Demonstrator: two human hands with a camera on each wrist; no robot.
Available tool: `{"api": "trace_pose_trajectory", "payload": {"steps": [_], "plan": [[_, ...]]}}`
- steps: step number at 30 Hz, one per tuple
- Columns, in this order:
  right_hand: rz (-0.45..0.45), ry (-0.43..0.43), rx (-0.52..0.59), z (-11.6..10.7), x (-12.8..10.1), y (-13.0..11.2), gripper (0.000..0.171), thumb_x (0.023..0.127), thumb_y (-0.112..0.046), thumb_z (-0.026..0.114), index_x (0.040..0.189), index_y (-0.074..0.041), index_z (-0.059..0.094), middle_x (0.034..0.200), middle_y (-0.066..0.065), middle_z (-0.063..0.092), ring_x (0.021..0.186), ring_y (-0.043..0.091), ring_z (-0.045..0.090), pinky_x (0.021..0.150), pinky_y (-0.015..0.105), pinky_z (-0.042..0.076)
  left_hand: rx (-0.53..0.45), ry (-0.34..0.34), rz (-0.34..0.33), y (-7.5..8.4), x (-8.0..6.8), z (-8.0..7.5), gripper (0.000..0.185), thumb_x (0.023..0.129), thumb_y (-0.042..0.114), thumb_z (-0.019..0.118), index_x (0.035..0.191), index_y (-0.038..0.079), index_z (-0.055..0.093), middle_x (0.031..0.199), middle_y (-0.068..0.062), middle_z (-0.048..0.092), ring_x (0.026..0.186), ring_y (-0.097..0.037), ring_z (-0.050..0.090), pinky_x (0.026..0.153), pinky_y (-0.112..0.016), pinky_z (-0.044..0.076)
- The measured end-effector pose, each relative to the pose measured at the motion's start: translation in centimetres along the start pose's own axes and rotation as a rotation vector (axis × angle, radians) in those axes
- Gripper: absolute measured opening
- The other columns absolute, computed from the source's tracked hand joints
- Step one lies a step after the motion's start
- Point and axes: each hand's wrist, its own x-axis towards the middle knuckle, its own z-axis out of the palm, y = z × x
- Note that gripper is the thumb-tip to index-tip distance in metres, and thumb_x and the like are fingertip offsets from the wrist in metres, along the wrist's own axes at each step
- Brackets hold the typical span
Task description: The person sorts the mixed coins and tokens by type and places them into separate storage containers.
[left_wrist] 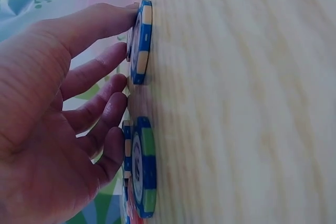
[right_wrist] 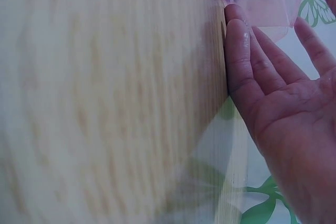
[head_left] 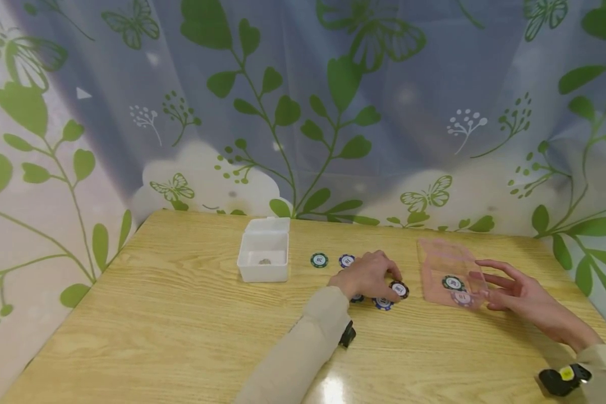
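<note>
Thumb and index finger of my left hand (head_left: pixel 366 275) pinch a dark poker chip (head_left: pixel 399 289) marked 100. In the left wrist view the thumb tip lies at the edge of a blue-and-cream chip (left_wrist: pixel 142 45), and the other fingers spread loosely. Close under that hand lies a blue chip (head_left: pixel 382 303). My right hand (head_left: pixel 522 297) is at the right side of a see-through pink box (head_left: pixel 434 264), its fairly straight fingers touching the edge. Inside the box show a green chip (head_left: pixel 453 283) and a paler chip (head_left: pixel 462 298).
An open white box (head_left: pixel 264 272) with a small item at its bottom stands on the wooden table (head_left: pixel 182 314). Between the boxes lie a green chip (head_left: pixel 319 260) and a blue chip (head_left: pixel 347 260). A leaf-patterned curtain (head_left: pixel 303 112) hangs behind.
</note>
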Motion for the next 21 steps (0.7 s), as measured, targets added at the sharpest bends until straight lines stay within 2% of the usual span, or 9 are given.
{"api": "trace_pose_trajectory", "payload": {"steps": [5, 10, 13, 17, 21], "plan": [[-0.005, -0.007, 0.002, 0.01, -0.05, 0.01, 0.057, 0.107, 0.001, 0.047, 0.157, -0.021, 0.033, 0.14, -0.03, 0.057, 0.115, -0.006, 0.064, 0.08, 0.026, 0.059, 0.005, 0.001, -0.007, 0.25, 0.11, -0.02, 0.028, 0.088, 0.042, 0.08, 0.112, 0.033, 0.069, 0.126, 0.011, 0.057, 0.115, -0.011, 0.053, 0.106, -0.035, 0.042], [-0.008, -0.014, 0.001, 0.02, -0.06, -0.02, 0.057, 0.107, 0.001, 0.045, 0.158, -0.02, 0.031, 0.14, -0.029, 0.057, 0.115, -0.004, 0.065, 0.08, 0.027, 0.059, -0.043, 0.004, -0.001, 0.29, 0.45, 0.1, 0.029, 0.086, 0.036, 0.083, 0.105, 0.033, 0.061, 0.105, 0.017, 0.061, 0.093, -0.003, 0.055, 0.099, -0.035, 0.04], [-0.008, -0.008, -0.002, 0.03, -0.05, -0.01, 0.057, 0.107, 0.0, 0.046, 0.158, -0.021, 0.033, 0.14, -0.03, 0.057, 0.114, -0.005, 0.065, 0.08, 0.026, 0.059, -0.074, -0.003, 0.002, 0.31, 0.5, 0.16, 0.031, 0.086, 0.033, 0.083, 0.103, 0.032, 0.057, 0.094, 0.019, 0.062, 0.084, -0.001, 0.057, 0.099, -0.036, 0.038], [-0.005, -0.003, -0.001, 0.03, -0.05, -0.01, 0.057, 0.106, 0.0, 0.048, 0.157, -0.02, 0.033, 0.139, -0.031, 0.057, 0.115, -0.006, 0.064, 0.079, 0.026, 0.059, -0.078, -0.01, 0.016, 0.35, 0.38, 0.16, 0.032, 0.087, 0.032, 0.082, 0.105, 0.032, 0.055, 0.087, 0.019, 0.062, 0.079, -0.001, 0.058, 0.101, -0.038, 0.035], [-0.001, -0.006, 0.001, -0.03, -0.02, -0.05, 0.057, 0.106, 0.001, 0.047, 0.157, -0.02, 0.033, 0.139, -0.031, 0.057, 0.115, -0.006, 0.064, 0.079, 0.026, 0.059, -0.075, -0.021, 0.027, 0.38, 0.28, 0.14, 0.031, 0.089, 0.032, 0.08, 0.109, 0.033, 0.056, 0.086, 0.017, 0.062, 0.079, -0.004, 0.058, 0.103, -0.042, 0.032]]}}
